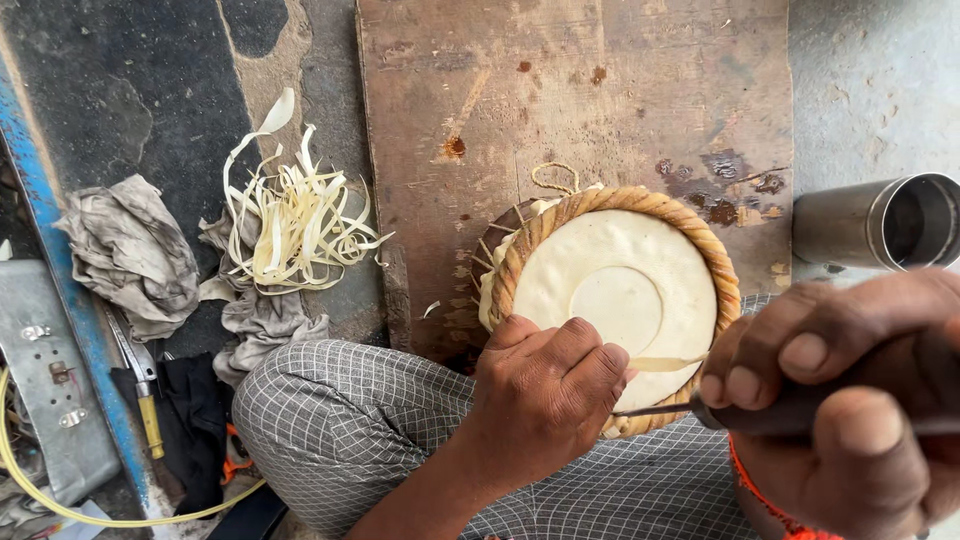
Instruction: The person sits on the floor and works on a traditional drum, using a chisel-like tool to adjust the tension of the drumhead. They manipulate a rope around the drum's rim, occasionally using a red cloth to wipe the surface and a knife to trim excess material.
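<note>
A round drum head [620, 290] with a pale skin and a braided tan rim rests against my knee, over a worn wooden board [560, 110]. My left hand [545, 390] grips its near edge with the fingers curled over the rim. My right hand [850, 390] is closed around the dark handle of a thin pointed metal tool [660, 408]. The tool's tip reaches the rim beside my left fingers. A pale strip [668, 363] lies across the skin just above the tip.
A pile of pale leather strips [295, 225] lies left of the board on crumpled grey rags [130, 250]. A steel cup [885, 222] lies on its side at the right. A yellow-handled tool [148, 405], a yellow cord and a metal plate sit at lower left.
</note>
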